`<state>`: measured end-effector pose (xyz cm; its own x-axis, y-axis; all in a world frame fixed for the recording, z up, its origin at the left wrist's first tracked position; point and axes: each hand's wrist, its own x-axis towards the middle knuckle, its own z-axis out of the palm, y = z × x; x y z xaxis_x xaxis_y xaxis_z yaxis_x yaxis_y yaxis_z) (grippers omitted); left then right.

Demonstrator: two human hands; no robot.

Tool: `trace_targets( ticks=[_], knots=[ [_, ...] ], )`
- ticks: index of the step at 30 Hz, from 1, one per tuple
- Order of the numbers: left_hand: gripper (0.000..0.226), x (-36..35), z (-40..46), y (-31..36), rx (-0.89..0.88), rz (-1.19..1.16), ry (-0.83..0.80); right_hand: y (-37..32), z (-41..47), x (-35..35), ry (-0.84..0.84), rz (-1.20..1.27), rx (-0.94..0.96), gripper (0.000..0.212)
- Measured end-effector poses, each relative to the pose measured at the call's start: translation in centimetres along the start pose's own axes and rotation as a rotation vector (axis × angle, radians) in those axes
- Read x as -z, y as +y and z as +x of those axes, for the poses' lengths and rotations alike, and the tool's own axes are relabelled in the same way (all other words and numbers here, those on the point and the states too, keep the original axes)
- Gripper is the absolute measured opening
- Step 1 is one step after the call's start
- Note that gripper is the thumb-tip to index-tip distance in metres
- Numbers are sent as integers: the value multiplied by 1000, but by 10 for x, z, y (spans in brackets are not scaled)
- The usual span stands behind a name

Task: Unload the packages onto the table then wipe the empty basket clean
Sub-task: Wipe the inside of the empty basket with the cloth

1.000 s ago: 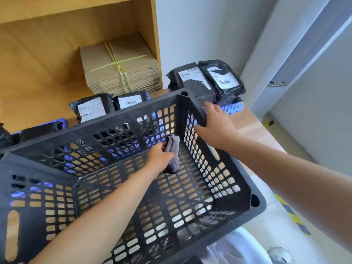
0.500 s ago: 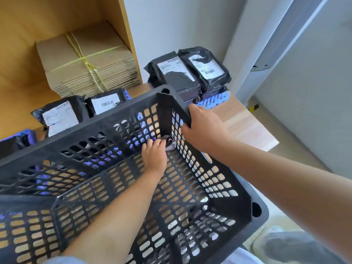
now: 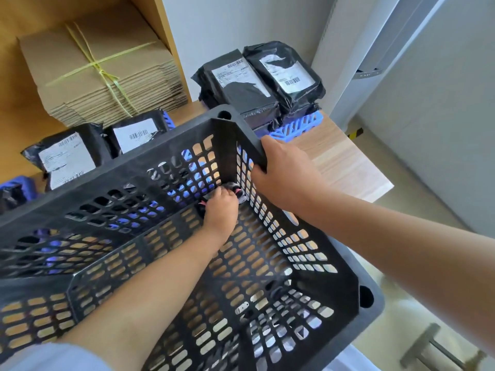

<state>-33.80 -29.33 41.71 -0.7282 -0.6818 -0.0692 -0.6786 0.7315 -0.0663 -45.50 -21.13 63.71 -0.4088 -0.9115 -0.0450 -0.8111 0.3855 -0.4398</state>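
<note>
Packages (image 3: 257,84) on table (image 3: 345,167) behind basket (image 3: 345,266); cardboard (image 3: 101,65) left.

Pale blue-grey sleeve (image 3: 53,357), bare forearms

No wording can be read anywhere. The white shipping labels (image 3: 237,76) on the black packages (image 3: 235,89) at the far right, and those on the packages at the far left (image 3: 65,159), carry barcodes and fine print too small and blurred to make out. The tilted basket (image 3: 348,263) shows no legible mark.
</note>
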Motion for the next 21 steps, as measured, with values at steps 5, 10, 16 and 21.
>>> trace_targets(
  ticks=[5,10,16,21],
  knots=[
    [34,2,-8,-12,62,-221,-43,1,0,0,11,0,16,16],
    [25,23,-32,7,0,-271,-32,0,0,0,-2,-20,14,13],
    [28,36,-84,40,-108,-338,-274,-4,-1,4,-32,-16,-9,17],
    [13,49,-83,29,-215,-676,-783,-4,-1,5,-37,5,-28,17]
  ],
)
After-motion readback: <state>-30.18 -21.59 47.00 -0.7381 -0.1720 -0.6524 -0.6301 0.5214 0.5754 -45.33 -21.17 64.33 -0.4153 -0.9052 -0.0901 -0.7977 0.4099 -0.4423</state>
